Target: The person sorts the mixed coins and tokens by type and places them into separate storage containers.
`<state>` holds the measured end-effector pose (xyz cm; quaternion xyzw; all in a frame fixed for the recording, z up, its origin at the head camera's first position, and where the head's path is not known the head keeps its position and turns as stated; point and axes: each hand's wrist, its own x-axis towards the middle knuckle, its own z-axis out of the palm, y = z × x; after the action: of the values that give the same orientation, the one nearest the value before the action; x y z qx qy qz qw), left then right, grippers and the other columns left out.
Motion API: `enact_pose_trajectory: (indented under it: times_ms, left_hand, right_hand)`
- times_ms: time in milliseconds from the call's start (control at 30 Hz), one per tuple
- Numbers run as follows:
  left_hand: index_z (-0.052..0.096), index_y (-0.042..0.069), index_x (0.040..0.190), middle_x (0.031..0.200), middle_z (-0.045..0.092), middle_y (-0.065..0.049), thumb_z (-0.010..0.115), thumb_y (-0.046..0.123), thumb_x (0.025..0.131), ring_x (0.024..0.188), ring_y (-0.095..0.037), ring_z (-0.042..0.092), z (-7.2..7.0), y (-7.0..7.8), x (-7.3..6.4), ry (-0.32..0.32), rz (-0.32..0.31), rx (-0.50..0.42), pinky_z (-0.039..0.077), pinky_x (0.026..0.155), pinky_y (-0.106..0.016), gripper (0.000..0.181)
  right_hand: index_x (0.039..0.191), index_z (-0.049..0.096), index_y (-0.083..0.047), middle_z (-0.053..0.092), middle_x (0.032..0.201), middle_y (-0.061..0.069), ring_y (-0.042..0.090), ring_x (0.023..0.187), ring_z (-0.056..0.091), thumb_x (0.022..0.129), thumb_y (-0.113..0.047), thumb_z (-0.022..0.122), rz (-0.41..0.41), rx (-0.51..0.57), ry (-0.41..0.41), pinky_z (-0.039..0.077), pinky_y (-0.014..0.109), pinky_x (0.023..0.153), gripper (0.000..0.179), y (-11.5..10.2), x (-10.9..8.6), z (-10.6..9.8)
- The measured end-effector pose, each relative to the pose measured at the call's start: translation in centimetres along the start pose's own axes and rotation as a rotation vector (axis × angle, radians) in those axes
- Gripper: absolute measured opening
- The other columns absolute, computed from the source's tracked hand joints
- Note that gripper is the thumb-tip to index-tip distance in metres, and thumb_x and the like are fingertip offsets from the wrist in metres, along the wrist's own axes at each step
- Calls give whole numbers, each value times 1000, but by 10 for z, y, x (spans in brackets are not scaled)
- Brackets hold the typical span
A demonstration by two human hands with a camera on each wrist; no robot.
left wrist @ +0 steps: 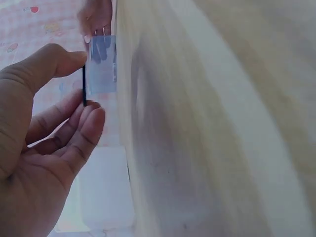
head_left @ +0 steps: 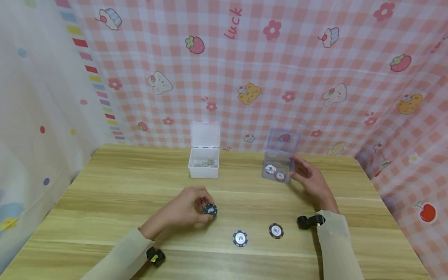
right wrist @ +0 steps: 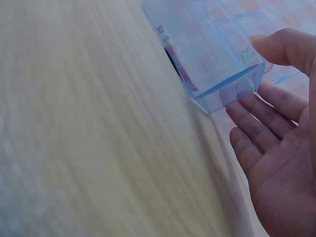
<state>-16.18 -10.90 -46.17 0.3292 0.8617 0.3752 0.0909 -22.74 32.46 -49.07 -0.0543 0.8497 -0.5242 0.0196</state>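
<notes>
Over the table's left middle, my left hand (head_left: 190, 208) pinches a black poker chip (head_left: 210, 210) marked 100 between thumb and fingers. The left wrist view shows that chip (left wrist: 84, 81) edge-on as a thin dark line. At the back right, my right hand (head_left: 311, 179) touches the right side of a clear hinged box (head_left: 267, 157) with its fingers, the thumb at the box edge. Its lid is raised. Inside lie a white-and-blue chip (head_left: 270, 168) and a reddish chip (head_left: 280, 176). In the right wrist view the fingers (right wrist: 261, 121) lie nearly straight against the box.
A white box (head_left: 204, 173) with its lid up stands at the back left, coin-like discs (head_left: 206, 163) inside. A blue chip (head_left: 240, 238) marked 10 and another black chip (head_left: 276, 231) marked 100 lie at the front. A checkered cloth (head_left: 224, 70) hangs behind the table.
</notes>
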Motion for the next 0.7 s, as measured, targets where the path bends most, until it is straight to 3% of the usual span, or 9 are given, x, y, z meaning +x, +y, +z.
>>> enact_pose_trajectory:
  times_ms: [267,700]
  left_hand:
    - [73,12,101,92,66,5,86,15,80,83,-13,63,4,2,17,96,-18,-4,59,72,-24,25]
    - [73,10,100,92,66,2,88,14,78,82,-14,62,13,10,49,171,-23,-31,58,71,-22,27]
  right_hand:
    - [163,29,-15,37,165,14,35,151,37,102,-26,65,-13,-21,-5,31,51,124,72,0,0,0]
    - [163,29,-16,38,164,14,34,151,38,102,-24,65,-3,-17,-6,31,50,124,71,0,-1,0]
